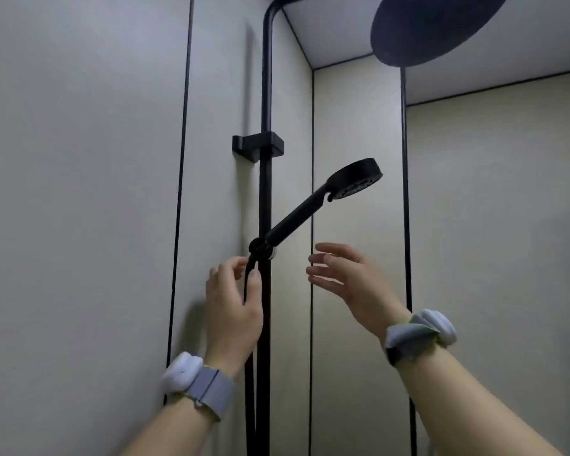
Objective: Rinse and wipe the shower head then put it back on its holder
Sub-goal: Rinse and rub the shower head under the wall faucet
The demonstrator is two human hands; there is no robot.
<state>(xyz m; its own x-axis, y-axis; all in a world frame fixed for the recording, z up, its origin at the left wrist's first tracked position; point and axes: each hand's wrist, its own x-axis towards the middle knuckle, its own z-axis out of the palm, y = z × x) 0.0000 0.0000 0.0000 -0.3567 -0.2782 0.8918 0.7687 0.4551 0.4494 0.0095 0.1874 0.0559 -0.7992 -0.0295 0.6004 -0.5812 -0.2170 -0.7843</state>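
Observation:
The black hand shower head (356, 179) sits in its holder (261, 247) on the vertical black rail (264, 192), with its handle slanting up to the right and its spray face turned right and down. My left hand (234, 307) pinches the black hose (250, 268) just under the holder, thumb and fingers curled round it. To the right of the holder my right hand (349, 278) hovers with fingers spread and relaxed, touching nothing.
A large round overhead shower (431, 24) hangs at the top right. A black bracket (257, 147) fixes the rail to the pale wall. Dark vertical seams run down the wall panels. Both wrists carry bands with white pads.

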